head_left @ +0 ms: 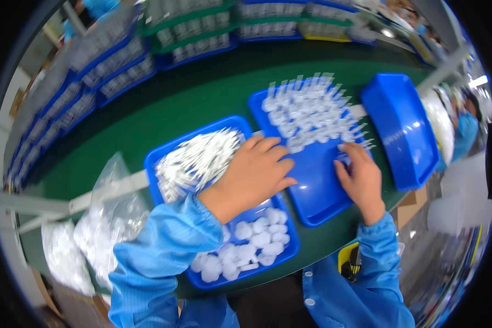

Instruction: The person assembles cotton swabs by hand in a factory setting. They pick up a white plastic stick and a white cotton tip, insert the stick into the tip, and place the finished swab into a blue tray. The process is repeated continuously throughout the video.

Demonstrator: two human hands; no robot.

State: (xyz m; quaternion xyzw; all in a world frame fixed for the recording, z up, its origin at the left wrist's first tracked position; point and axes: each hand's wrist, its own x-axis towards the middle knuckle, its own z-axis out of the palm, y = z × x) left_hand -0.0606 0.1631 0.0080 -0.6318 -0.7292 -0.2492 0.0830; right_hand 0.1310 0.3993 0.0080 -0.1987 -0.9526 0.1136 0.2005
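My left hand (pixel 255 170) hovers palm down over the right edge of a blue tray (pixel 149 164), its fingers spread and holding nothing I can see. In that tray lie a heap of thin white sticks (pixel 197 158) and, nearer me, several white round pieces (pixel 257 235). My right hand (pixel 361 180) is over the right side of a second blue tray (pixel 317 199). Its thumb and forefinger are curled around a small clear plastic part (pixel 343 157), which is blurred. Rows of similar clear parts (pixel 306 112) with upright stems fill the far half of this tray.
An unfilled blue bin (pixel 402 131) stands at the right. Clear plastic bags of white pieces (pixel 112 224) lie at the left. Stacked blue and green trays of clear parts (pixel 194 41) line the far side of the green table (pixel 202 90). Other people in blue work beyond.
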